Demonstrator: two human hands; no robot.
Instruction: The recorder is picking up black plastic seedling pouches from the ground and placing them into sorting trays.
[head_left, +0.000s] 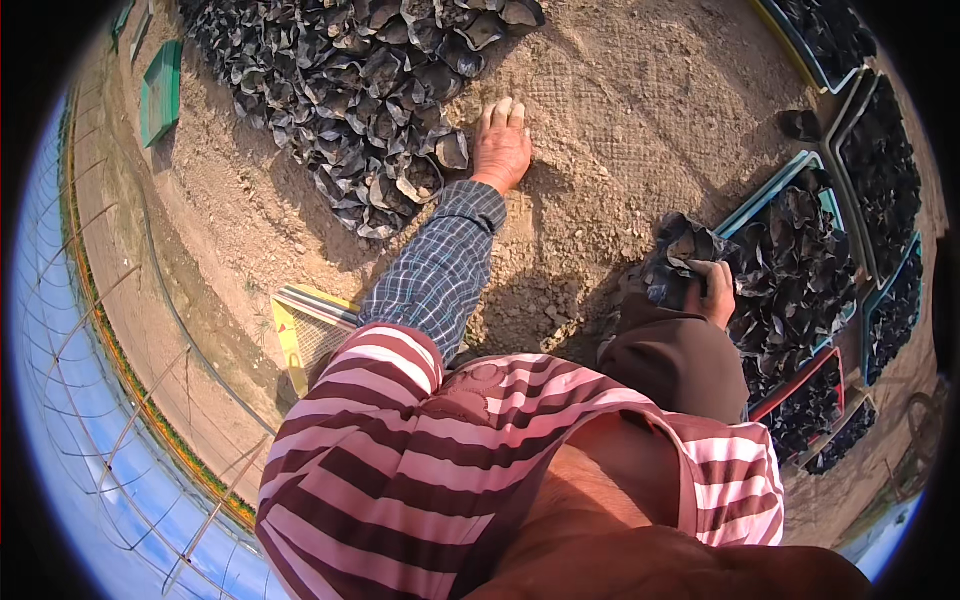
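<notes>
My left hand (504, 146) is palm down at the loose soil (577, 195), beside a dense cluster of soil-filled black plastic nursery bags (375, 112). No object shows in it, and its fingers are slightly apart; the palm side is hidden. Close to my bent right knee, my right hand (712, 291) grips a black plastic nursery bag (666, 281) by its upper edge. Another soil-filled bag (686, 240) adjoins it. Just beyond that hand is a light-blue crate (769, 195) packed with more black bags.
Several bag-filled crates stand at the right, one with a yellow edge (787, 45) and one red (799, 382). A single black bag (799, 125) lies near them. Stacked crates, yellow-rimmed (289, 341) and green (161, 94), sit at the left. Beyond is a hose (161, 270).
</notes>
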